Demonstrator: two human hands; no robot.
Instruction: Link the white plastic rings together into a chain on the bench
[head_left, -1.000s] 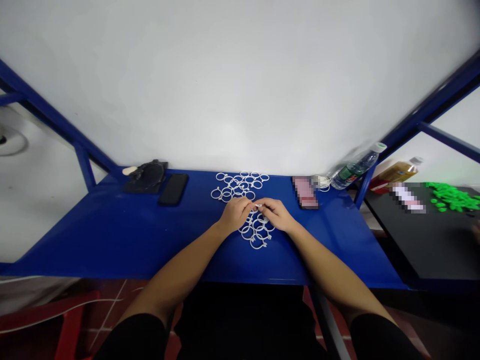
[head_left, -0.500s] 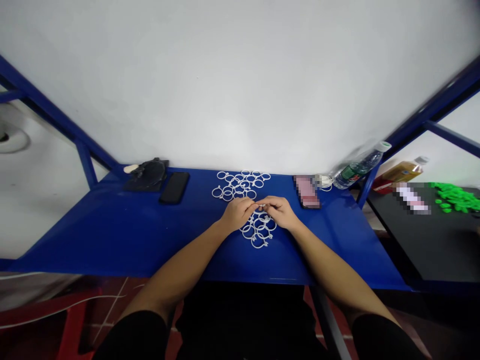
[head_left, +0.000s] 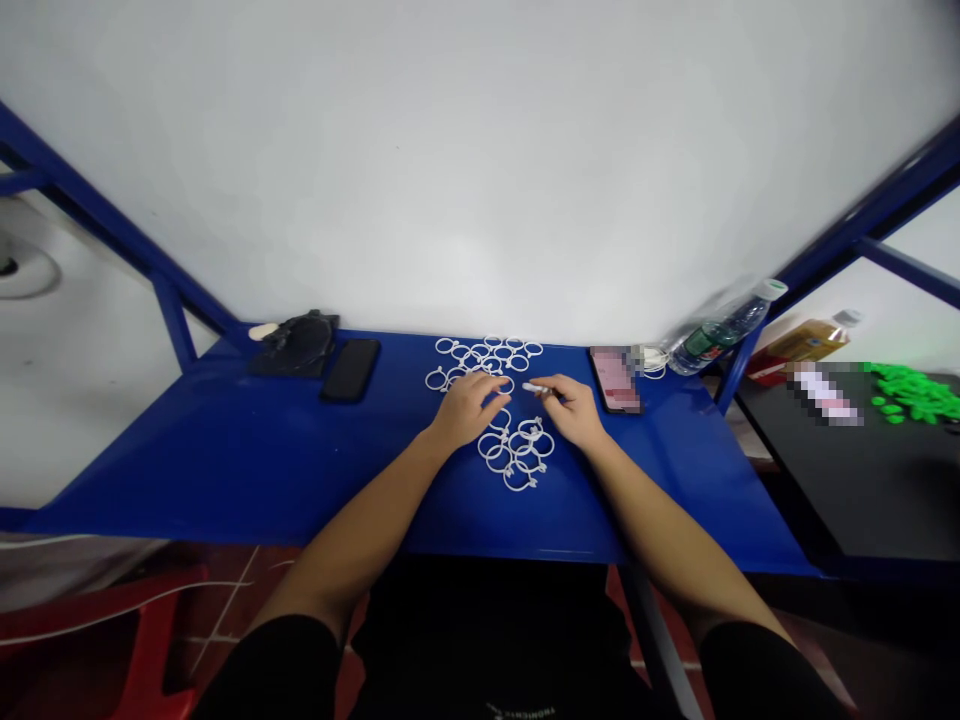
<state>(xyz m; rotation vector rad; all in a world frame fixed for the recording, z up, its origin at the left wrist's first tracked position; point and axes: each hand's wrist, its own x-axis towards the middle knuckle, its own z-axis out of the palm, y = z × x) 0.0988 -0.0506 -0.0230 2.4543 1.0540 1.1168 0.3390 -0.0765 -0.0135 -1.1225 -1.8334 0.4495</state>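
Note:
Two groups of white plastic rings with small clips lie on the blue table: a far group (head_left: 445, 346) by the wall and a near group (head_left: 517, 482) closer to me. My left hand (head_left: 469, 408) hovers at the front of the far group, thumb and fingers apart, partly covering some rings. Between the thumb and fingers of my right hand (head_left: 574, 412) is a white ring (head_left: 534, 388), seen nearly edge-on. That hand is just beyond the near group, to its right.
A black phone (head_left: 350, 371) and a black plastic bag (head_left: 300, 343) lie on the left. To the right are a pink-screened phone (head_left: 613, 378), a white cable (head_left: 655, 362) and a water bottle (head_left: 727, 328). Green pieces (head_left: 915, 395) cover part of a black side table (head_left: 862, 490).
My hands were together over the near rings; now they are apart. The left moved slightly left toward the far group, and the right moved right with a white ring.

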